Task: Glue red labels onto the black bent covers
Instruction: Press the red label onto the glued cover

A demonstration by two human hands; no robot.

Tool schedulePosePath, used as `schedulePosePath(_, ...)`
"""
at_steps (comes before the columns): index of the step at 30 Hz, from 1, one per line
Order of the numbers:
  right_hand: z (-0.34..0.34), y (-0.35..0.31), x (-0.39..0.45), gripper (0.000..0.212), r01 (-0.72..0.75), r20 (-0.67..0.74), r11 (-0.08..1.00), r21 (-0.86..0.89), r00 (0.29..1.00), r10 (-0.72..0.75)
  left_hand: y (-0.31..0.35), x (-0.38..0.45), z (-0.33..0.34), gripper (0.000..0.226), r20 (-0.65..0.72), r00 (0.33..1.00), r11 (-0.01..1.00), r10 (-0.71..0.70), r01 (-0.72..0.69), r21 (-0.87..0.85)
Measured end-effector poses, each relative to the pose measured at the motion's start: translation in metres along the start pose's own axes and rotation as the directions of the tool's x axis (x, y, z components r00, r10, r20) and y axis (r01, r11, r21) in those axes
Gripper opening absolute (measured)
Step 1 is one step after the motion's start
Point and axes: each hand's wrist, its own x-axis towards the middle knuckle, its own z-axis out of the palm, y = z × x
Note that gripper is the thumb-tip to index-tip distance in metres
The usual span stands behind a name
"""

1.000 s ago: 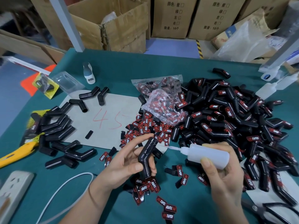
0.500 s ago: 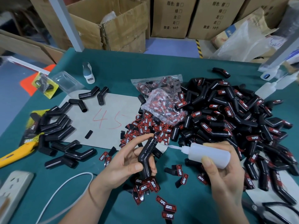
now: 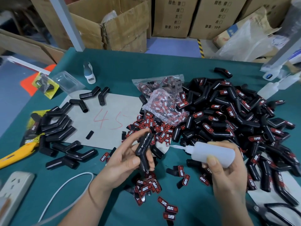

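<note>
Holding cover: left hand pinches bent cover, light, stiff, glossy; grasp lower leg.
Glue bottle: right hand wraps soft glue bottle.

left hand gripping, right hand squeezing

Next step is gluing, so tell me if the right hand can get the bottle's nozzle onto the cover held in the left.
Probably yes: the right hand aims the glue bottle at the black cover in the left hand, with only open air between.
</note>
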Motion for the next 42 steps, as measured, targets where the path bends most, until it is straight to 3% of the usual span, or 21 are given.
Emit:
schedulePosePath(2, 0.001, 0.005, 0.003, 0.027, -0.061, 0.017, 0.996, 0.067, 0.998, 0.06, 0.002, 0.001, -0.002, 0.072, -0.1, 0.995, 1.0, 0.012, -0.014, -0.014)
schedulePosePath(5, 0.01, 0.019, 0.007, 0.037, -0.16, 0.127, 0.987, 0.027, 0.98, 0.156, 0.002, 0.006, -0.006, 0.058, -0.316, 0.947, 0.996, 0.05, -0.024, 0.084)
schedulePosePath(7, 0.018, 0.031, 0.005, 0.042, -0.162, 0.163, 0.972, -0.171, 0.968, 0.19, 0.002, 0.009, -0.01, 0.048, -0.431, 0.898, 0.982, 0.091, -0.009, 0.189)
schedulePosePath(10, 0.026, 0.048, 0.0, 0.047, 0.019, 0.185, 0.823, -0.568, 0.977, 0.104, 0.002, 0.01, -0.013, 0.029, -0.476, 0.87, 0.958, 0.127, 0.017, 0.286)
schedulePosePath(15, 0.029, 0.064, 0.0, 0.031, 0.111, 0.211, 0.664, -0.74, 0.975, 0.072, -0.002, 0.01, -0.013, 0.027, -0.47, 0.873, 0.922, 0.132, 0.066, 0.381)
schedulePosePath(27, 0.018, 0.039, 0.003, 0.048, 0.15, 0.248, 0.632, -0.76, 0.966, 0.07, -0.006, 0.012, -0.01, 0.022, -0.466, 0.867, 0.891, 0.175, 0.061, 0.449)
schedulePosePath(30, 0.011, 0.026, 0.002, 0.035, 0.233, 0.19, 0.64, -0.732, 0.972, -0.137, -0.005, 0.012, -0.01, 0.023, -0.477, 0.859, 0.901, 0.186, 0.044, 0.431)
schedulePosePath(32, 0.013, 0.018, -0.003, 0.027, 0.436, 0.251, 0.648, -0.624, 0.898, -0.362, -0.005, 0.012, -0.009, 0.023, -0.477, 0.857, 0.904, 0.194, 0.032, 0.426)
schedulePosePath(34, 0.022, 0.014, -0.013, 0.019, 0.6, 0.396, 0.632, -0.491, 0.799, -0.452, -0.004, 0.012, -0.007, 0.022, -0.484, 0.852, 0.907, 0.198, 0.028, 0.421)
schedulePosePath(36, 0.03, 0.018, -0.022, 0.01, 0.651, 0.579, 0.623, -0.434, 0.731, -0.36, -0.003, 0.012, -0.006, 0.022, -0.49, 0.848, 0.906, 0.202, 0.028, 0.421)
schedulePosePath(38, 0.035, 0.024, -0.028, 0.011, 0.623, 0.732, 0.587, -0.517, 0.677, -0.074, -0.003, 0.012, -0.005, 0.021, -0.487, 0.849, 0.905, 0.206, 0.024, 0.425)
schedulePosePath(40, 0.037, 0.035, -0.029, 0.023, 0.596, 0.767, 0.516, -0.615, 0.604, 0.215, -0.001, 0.011, -0.003, 0.021, -0.477, 0.851, 0.899, 0.22, 0.012, 0.437)
schedulePosePath(42, 0.038, 0.044, -0.028, 0.031, 0.567, 0.751, 0.502, -0.653, 0.569, 0.335, -0.001, 0.011, -0.002, 0.02, -0.465, 0.856, 0.891, 0.227, 0.01, 0.453)
